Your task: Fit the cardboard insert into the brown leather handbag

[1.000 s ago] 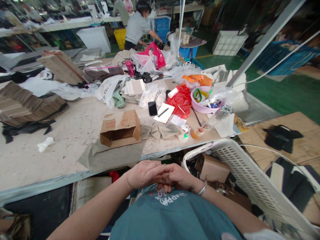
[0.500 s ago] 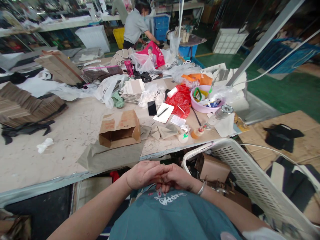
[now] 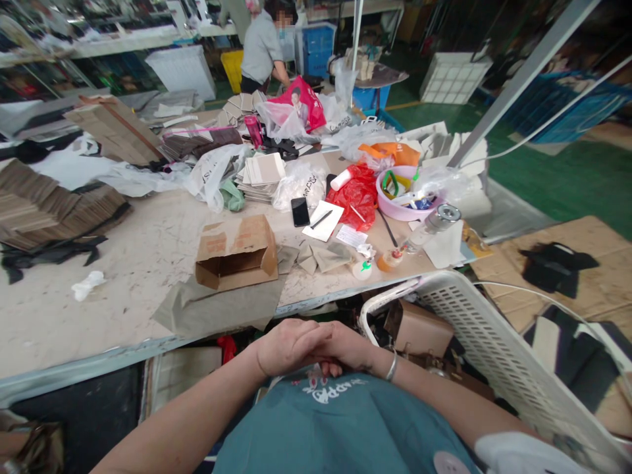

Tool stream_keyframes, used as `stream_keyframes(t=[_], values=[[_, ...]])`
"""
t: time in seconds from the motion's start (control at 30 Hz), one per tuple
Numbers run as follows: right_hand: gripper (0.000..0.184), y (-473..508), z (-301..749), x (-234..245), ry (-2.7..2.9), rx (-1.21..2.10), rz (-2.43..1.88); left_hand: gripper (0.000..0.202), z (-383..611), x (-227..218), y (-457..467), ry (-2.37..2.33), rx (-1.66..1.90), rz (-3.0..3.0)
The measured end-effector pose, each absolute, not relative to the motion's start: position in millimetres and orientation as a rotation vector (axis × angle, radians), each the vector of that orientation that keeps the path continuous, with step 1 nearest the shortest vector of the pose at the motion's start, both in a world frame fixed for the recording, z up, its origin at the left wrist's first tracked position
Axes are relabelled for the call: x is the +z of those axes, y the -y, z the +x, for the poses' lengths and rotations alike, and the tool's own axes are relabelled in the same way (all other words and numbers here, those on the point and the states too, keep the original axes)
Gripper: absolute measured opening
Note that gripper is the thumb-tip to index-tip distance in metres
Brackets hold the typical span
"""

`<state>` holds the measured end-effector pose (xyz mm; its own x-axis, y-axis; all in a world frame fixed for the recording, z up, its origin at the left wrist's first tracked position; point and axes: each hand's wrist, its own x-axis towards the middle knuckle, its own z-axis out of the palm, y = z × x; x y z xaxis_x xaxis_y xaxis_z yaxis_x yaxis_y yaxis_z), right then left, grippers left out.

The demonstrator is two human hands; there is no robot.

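My left hand (image 3: 285, 345) and my right hand (image 3: 351, 347) are clasped together against my teal shirt (image 3: 340, 428), just below the table's front edge (image 3: 99, 361). The left hand's fingers lie closed over the right hand's fingers, and nothing shows between them. A silver bangle (image 3: 391, 367) sits on my right wrist. Nearest on the table are a grey sheet (image 3: 222, 308) and an open cardboard box (image 3: 237, 253) lying on its side.
A phone (image 3: 299, 212), notepad with pen (image 3: 323, 221), red bag (image 3: 358, 191), pink basin (image 3: 388, 207) and small glue bottles (image 3: 364, 268) crowd the table's right. Brown stacks (image 3: 44, 204) lie left. A white plastic basket (image 3: 494, 355) stands at my right. A person (image 3: 261, 47) works far behind.
My clasped hands have drawn slightly closer to my body. The person at the back has shifted a little to the left.
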<state>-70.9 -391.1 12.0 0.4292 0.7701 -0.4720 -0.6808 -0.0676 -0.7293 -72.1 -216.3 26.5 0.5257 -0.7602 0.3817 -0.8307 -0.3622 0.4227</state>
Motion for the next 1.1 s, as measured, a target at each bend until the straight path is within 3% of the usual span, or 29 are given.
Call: stream_keyframes(t=[0.37,0.67,0.9,1.1], values=[[0.053,407.6,-76.7,12.5,0.244,1.313,-0.816,0.052,-81.8,17.8,204.2,1.256,0.374,2.159],[0.043,388.1,-79.5,17.7,0.219,1.200,-1.231,0.043,-83.5,26.8,212.9,1.289,0.088,2.202],[0.049,399.4,-80.9,13.5,0.196,1.270,-0.931,0.056,-88.5,21.1,210.1,1.179,0.431,2.188],[0.051,409.5,-82.3,18.7,0.263,1.302,-0.828,0.054,-90.5,20.3,204.9,1.201,0.505,2.134]])
